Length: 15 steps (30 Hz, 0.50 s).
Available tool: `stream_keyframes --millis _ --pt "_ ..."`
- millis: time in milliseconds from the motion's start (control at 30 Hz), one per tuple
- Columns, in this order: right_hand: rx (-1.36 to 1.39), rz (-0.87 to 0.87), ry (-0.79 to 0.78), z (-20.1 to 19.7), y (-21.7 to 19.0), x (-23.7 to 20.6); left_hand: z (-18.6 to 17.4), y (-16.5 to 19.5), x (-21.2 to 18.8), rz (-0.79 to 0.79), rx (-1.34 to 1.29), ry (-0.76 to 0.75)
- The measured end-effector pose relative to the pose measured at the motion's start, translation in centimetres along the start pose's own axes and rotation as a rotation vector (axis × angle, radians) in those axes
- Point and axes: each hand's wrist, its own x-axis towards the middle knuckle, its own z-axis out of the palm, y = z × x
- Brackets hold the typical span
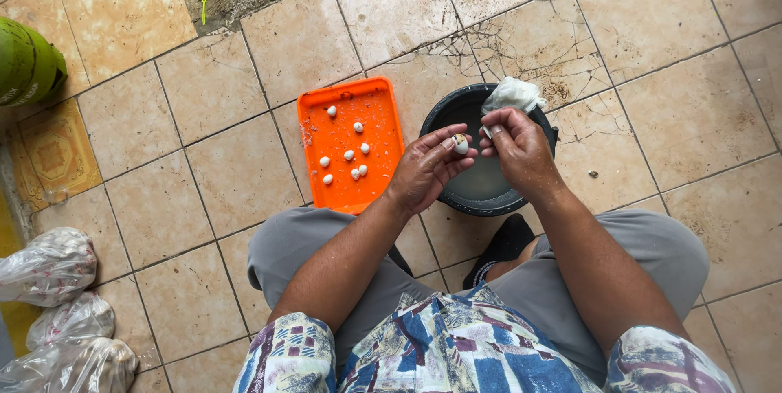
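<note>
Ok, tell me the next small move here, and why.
Probably finish cleaning the small white piece held in the left hand, then set it on the orange tray. The right hand is picking at it over the black bowl, and similar white pieces already lie on the tray.

The small egg (460,144) looks smooth and pale with a faint sheen. The orange tray (383,116) is glossy plastic, wet in patches. At three o'clock from it, the black bowl (444,112) looks like smooth plastic holding cloudy water; a crumpled white plastic bag (513,93) lies on its rim. The floor (652,51) is glazed beige tile, cracked at twelve o'clock of the bowl.
</note>
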Motion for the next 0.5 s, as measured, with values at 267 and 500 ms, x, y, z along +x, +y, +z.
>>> stream_keyframes --millis 267,500 --pt "-0.518 -0.411 -0.135 1.3 -2.9 -1.6 -0.9 -0.7 0.4 0.090 0.194 0.061" --pt "-0.618 -0.436 -0.068 1.5 -3.3 -1.1 -1.8 -1.8 1.9 0.079 0.231 0.091"
